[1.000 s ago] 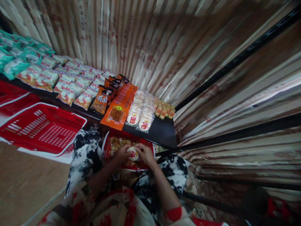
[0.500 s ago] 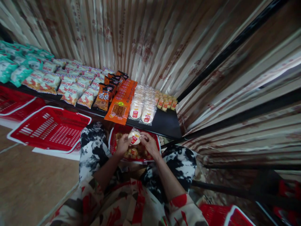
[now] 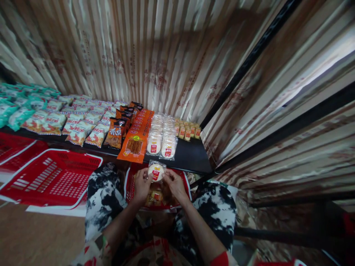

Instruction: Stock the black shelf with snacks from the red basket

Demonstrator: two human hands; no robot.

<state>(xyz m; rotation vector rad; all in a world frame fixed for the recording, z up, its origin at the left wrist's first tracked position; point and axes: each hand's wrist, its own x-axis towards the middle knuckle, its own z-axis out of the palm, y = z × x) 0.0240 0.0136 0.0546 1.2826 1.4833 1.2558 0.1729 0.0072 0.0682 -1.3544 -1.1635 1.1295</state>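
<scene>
Between my two hands is a round white rice cracker pack (image 3: 156, 172) in clear wrap with a red and yellow label. My left hand (image 3: 142, 184) pinches its left edge, and my right hand (image 3: 175, 186) closes on its right edge. Below the hands sits a red basket (image 3: 185, 177) with a white rim, holding small wrapped snacks (image 3: 155, 195). Just beyond, two rows of similar rice cracker packs (image 3: 168, 148) lie on the black shelf (image 3: 191, 153).
Left of the crackers on the shelf are an orange snack bag (image 3: 135, 142), brown bags (image 3: 114, 133), white bags (image 3: 79, 129) and teal bags (image 3: 20, 116). Small yellowish packs (image 3: 188, 132) stand right. A red basket (image 3: 63, 181) lies at left. Black bars (image 3: 246, 61) cross before the curtain (image 3: 111, 48).
The view has tilted, so the shelf and baskets sit lower in the picture. Both hands still hold the rice cracker pack, now more upright and nearer the shelf's front edge.
</scene>
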